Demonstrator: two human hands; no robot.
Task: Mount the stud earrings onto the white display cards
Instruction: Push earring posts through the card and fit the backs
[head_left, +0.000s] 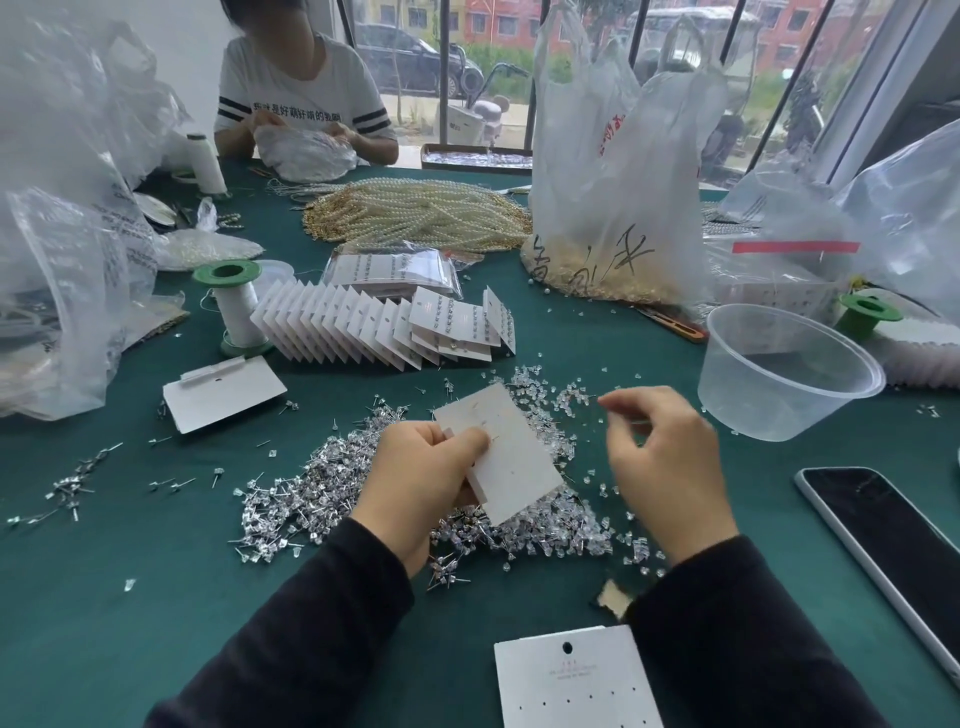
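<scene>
1. My left hand (426, 467) grips the small white paper display card (511, 457), thumb on top. The card is tilted up over the big heap of shiny silver stud earrings (311, 493) on the green table cloth (156, 597).
2. My right hand (665, 467) is just beside the card, fingers curled. It is blurry, so I cannot tell if it pinches a stud or nothing.
3. A tiny stud could slip out and get lost in the heap.
4. The pin could miss its little hole, bend, or poke my finger behind the card.
5. Squeezing too hard might crease the card.
6. The flat white card with punched holes (576, 680) has tiny red print I cannot read.
7. The big see-through plastic bag (613, 208) has black hand-drawn signs and red print.
</scene>
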